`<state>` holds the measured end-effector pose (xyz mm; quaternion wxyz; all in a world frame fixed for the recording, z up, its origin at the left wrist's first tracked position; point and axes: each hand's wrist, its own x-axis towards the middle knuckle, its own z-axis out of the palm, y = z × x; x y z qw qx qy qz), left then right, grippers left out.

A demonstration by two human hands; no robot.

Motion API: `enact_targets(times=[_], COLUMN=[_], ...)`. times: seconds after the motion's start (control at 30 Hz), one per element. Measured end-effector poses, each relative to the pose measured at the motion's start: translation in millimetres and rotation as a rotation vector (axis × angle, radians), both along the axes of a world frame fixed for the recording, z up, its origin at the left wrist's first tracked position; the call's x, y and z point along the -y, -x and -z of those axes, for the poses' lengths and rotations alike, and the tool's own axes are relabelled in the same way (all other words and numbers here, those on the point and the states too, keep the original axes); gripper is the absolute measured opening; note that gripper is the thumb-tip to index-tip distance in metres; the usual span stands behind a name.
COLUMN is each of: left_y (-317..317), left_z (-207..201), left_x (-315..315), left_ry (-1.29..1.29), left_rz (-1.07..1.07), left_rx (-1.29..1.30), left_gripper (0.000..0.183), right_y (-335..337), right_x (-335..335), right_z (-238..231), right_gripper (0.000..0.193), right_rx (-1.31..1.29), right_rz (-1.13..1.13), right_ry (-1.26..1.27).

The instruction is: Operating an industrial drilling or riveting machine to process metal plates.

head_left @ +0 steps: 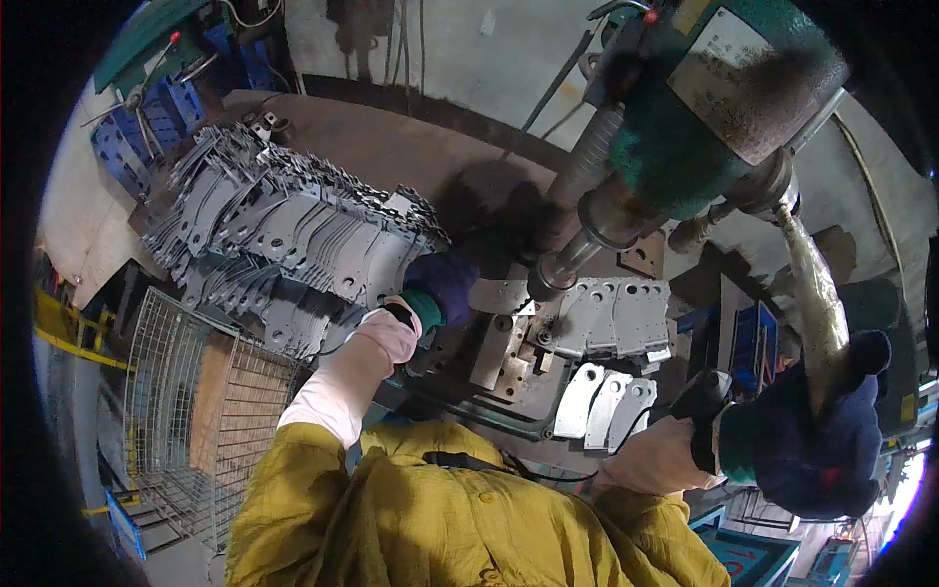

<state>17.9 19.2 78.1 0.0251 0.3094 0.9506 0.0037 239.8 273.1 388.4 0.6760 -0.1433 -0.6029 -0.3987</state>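
My right hand (822,440), in a dark blue glove, is wrapped round the lower part of a long, wrapped feed lever (815,279). This lever hangs from a green drill press (675,147). The press's spindle (558,274) points down over a metal block fixture (504,357). My left hand (445,286), gloved the same way, is left of the spindle and closed on the end of a grey metal plate (501,294). The plate reaches under the spindle tip; my fingertips are mostly hidden by the glove's back.
Many grey shaped plates (303,230) stand in overlapping rows at the left. More plates (616,318) lie right of the fixture, with several pale ones (604,403) nearer me. A wire basket (205,421) stands at lower left; blue bins (753,342) are at right.
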Motion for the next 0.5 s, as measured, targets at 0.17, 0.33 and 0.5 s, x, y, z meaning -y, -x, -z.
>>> enact_targets(times=[0.17, 0.33, 0.5], left_y=[1, -2, 18], left_z=[5, -43, 2], left_x=[5, 0, 15], left_ry=[-0.121, 0.025, -0.096], left_rz=[0.035, 0.070, 0.188], left_rx=[-0.048, 0.032, -0.167], left_gripper=[0.037, 0.038, 0.029], right_y=[8, 26, 32], right_x=[2, -10, -14], right_z=[-21, -45, -58], right_gripper=[0.033, 0.035, 0.038], right_rx=[0.070, 0.154, 0.180], right_rz=[-0.386, -1.218, -1.719], right_ry=[0.074, 0.232, 0.272])
